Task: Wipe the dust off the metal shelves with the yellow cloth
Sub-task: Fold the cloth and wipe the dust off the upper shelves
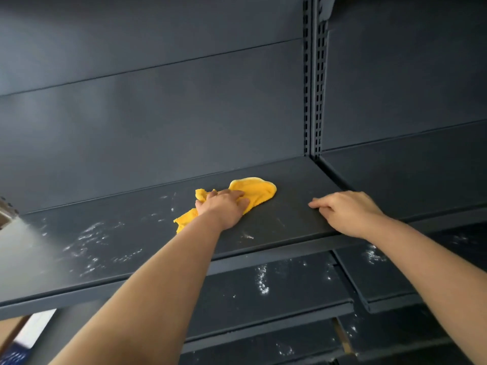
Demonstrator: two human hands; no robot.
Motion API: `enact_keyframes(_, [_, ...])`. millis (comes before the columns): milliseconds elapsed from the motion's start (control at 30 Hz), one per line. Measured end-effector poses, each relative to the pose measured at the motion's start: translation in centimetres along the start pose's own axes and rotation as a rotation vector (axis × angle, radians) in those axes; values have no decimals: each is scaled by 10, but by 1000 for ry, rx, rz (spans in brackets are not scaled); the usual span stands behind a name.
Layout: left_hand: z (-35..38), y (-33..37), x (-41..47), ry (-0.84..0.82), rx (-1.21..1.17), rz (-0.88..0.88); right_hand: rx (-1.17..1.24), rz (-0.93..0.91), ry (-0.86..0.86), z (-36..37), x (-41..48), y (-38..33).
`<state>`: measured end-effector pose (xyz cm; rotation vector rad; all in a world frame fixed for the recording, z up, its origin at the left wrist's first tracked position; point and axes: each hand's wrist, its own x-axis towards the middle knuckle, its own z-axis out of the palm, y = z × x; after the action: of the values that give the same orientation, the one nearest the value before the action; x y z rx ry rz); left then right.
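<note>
cloth (258,192) sits mid shelf (297,185) under the left hand (224,208), right hand (347,213) rests to its right by the front edge, dust (89,233) off left, lower shelves (290,285) underneath

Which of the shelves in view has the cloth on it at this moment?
The uppermost shelf, where the left hand holds the yellow cloth; the lower shelves carry only white dust.
</note>
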<state>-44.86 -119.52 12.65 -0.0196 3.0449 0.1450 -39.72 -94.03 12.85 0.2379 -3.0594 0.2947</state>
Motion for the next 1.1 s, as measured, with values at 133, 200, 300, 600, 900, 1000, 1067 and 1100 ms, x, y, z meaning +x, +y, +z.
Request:
enact_keyframes(133, [3, 32, 20, -33, 14, 19, 6, -85, -20, 0, 1, 8])
enact_keyframes(200, [5, 52, 24, -45, 7, 43, 16, -105, -27, 0, 2, 13])
enact_keyframes(300, [6, 83, 25, -62, -5, 90, 76, -117, -23, -2, 3, 22])
enact_keyframes(600, [12, 97, 5, -61, -81, 356, 456, 15, 314, -2, 2, 37])
enact_keyframes(900, [15, 14, -51, -34, -267, 473, 361, -14, 216, 13, 4, -56])
enact_keyframes(1000, [12, -26, -67, -49, -280, 420, 356, -30, 171, 20, 0, -95])
enact_keyframes(1067, [8, -52, -76, -49, -280, 371, 348, -57, 152, 24, -1, -120])
enact_keyframes(1100, [5, -64, -81, -43, -274, 347, 347, -66, 147, 26, -1, -131])
